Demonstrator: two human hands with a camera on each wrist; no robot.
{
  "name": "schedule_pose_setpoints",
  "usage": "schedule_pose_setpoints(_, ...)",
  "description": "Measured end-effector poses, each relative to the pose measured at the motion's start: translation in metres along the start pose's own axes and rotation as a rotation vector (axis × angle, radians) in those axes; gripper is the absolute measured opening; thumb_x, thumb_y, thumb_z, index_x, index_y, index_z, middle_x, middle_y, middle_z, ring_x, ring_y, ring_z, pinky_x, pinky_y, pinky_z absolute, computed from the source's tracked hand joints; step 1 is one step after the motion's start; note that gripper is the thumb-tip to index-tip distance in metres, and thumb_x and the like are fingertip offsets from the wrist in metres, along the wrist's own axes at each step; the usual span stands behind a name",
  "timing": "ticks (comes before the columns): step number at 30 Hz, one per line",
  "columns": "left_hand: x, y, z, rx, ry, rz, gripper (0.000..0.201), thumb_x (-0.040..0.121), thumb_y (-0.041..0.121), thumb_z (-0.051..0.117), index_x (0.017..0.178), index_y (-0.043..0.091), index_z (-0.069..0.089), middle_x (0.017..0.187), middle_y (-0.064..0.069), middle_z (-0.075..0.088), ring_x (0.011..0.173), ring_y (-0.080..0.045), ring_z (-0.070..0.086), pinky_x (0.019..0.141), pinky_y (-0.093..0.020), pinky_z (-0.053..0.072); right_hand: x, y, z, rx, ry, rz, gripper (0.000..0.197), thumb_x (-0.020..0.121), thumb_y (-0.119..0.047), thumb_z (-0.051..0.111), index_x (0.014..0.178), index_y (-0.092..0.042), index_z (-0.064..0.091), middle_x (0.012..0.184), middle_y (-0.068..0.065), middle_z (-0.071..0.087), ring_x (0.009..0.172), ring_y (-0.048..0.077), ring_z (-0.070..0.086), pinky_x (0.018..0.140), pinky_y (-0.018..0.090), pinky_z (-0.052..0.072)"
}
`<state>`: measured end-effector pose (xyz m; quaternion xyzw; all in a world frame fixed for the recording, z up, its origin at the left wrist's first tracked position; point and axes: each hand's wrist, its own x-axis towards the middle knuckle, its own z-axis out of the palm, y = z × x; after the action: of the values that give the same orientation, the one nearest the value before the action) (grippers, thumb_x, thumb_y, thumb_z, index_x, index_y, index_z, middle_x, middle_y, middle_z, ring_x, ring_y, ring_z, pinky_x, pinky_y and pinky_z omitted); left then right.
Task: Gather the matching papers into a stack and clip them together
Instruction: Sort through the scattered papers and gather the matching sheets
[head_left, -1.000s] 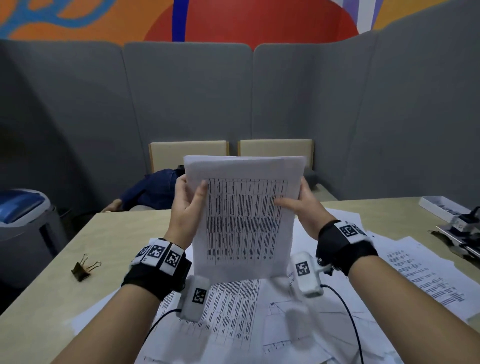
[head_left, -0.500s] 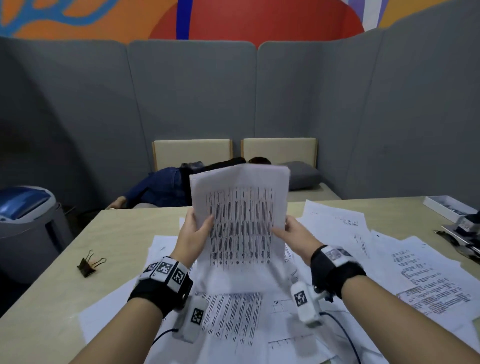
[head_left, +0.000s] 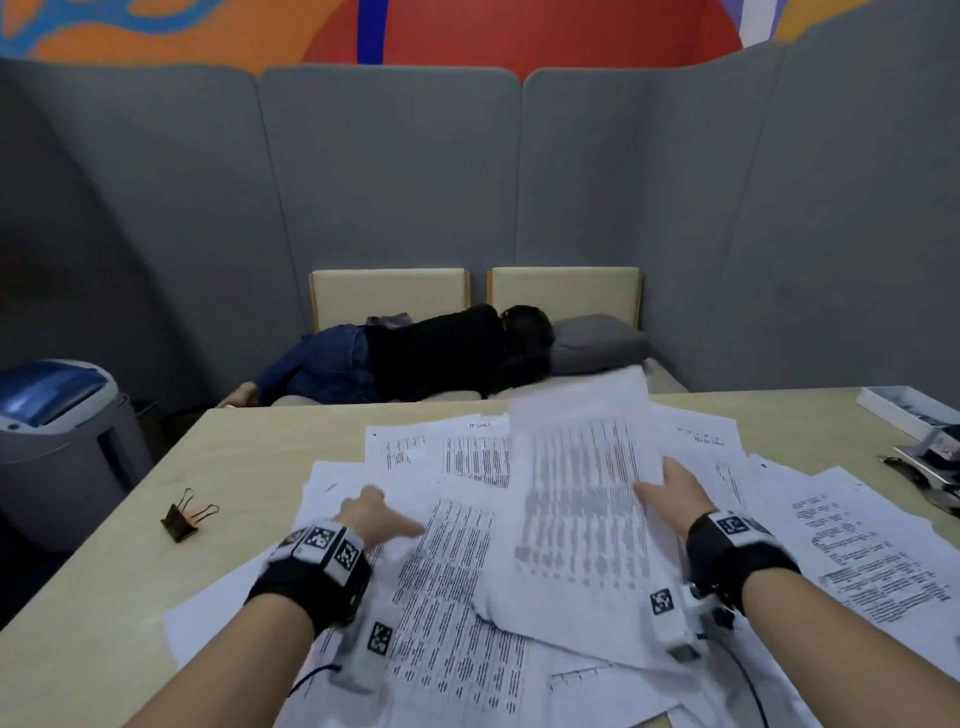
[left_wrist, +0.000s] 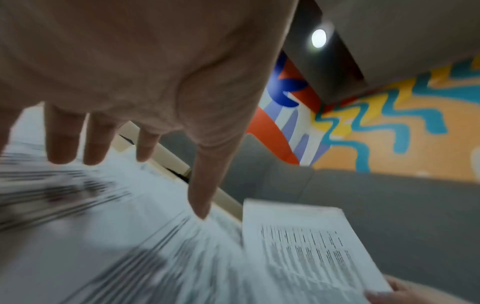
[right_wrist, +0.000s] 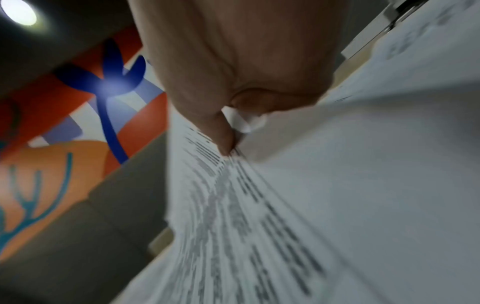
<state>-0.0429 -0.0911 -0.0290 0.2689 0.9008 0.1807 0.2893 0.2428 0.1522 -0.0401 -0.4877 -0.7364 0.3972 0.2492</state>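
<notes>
Head view: our right hand (head_left: 670, 493) pinches one printed sheet (head_left: 582, 509) at its right edge, held tilted above the loose papers (head_left: 457, 613) spread across the table (head_left: 104, 597). Our left hand (head_left: 371, 517) hovers over them, fingers (left_wrist: 200, 185) straight and spread, holding nothing. One binder clip (head_left: 182, 517) lies well apart, left.

left hand (head_left: 375, 514) fingers spread, right hand (head_left: 675, 493) pinching shut
</notes>
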Motion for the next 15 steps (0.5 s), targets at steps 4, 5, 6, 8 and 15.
schedule_pose_setpoints(4, -0.005, -0.009, 0.021, 0.303, 0.088, -0.059, 0.108, 0.052, 0.063, 0.082, 0.135, 0.01, 0.037, 0.133, -0.013, 0.04, 0.121, -0.029, 0.048, 0.1, -0.043, 0.046, 0.0, 0.038, 0.002, -0.141, -0.08, 0.173, 0.033, 0.089, -0.012, 0.059, 0.12, 0.001, 0.058, 0.12, 0.019, 0.063, 0.11, 0.032, 0.059, 0.093, 0.036, 0.044)
schedule_pose_setpoints(5, -0.007, -0.008, 0.024, 0.279, 0.098, -0.058, 0.107, 0.052, 0.059, 0.084, 0.134, 0.01, 0.037, 0.132, -0.012, 0.041, 0.119, -0.028, 0.05, 0.099, -0.041, 0.048, 0.0, 0.039, 0.002, -0.131, -0.091, 0.188, 0.034, 0.09, -0.013, 0.06, 0.121, 0.0, 0.057, 0.121, 0.018, 0.062, 0.11, 0.032, 0.058, 0.093, 0.035, 0.043)
schedule_pose_setpoints(6, -0.007, -0.007, 0.026, 0.243, 0.091, -0.056, 0.104, 0.053, 0.055, 0.086, 0.133, 0.009, 0.037, 0.13, -0.012, 0.043, 0.116, -0.027, 0.052, 0.096, -0.038, 0.049, 0.001, 0.039, 0.003, -0.111, -0.112, 0.191, 0.034, 0.089, -0.013, 0.062, 0.12, 0.0, 0.058, 0.119, 0.017, 0.062, 0.107, 0.031, 0.058, 0.092, 0.034, 0.043)
schedule_pose_setpoints(8, -0.006, -0.005, 0.028, 0.149, 0.053, -0.046, 0.093, 0.058, 0.044, 0.088, 0.127, 0.006, 0.039, 0.12, -0.008, 0.054, 0.106, -0.022, 0.057, 0.083, -0.03, 0.051, 0.002, 0.038, 0.005, -0.059, -0.168, 0.191, 0.032, 0.085, -0.014, 0.067, 0.115, -0.004, 0.059, 0.113, 0.012, 0.064, 0.102, 0.027, 0.058, 0.092, 0.033, 0.043)
schedule_pose_setpoints(15, -0.001, -0.004, 0.024, 0.101, 0.018, 0.016, 0.038, 0.077, 0.036, 0.077, 0.097, 0.006, 0.064, 0.095, -0.006, 0.068, 0.094, -0.023, 0.066, 0.072, -0.027, 0.048, 0.008, 0.041, 0.009, -0.157, -0.229, 0.289, 0.063, 0.074, -0.017, 0.079, 0.128, -0.003, 0.05, 0.128, 0.014, 0.059, 0.115, 0.03, 0.056, 0.1, 0.037, 0.045)
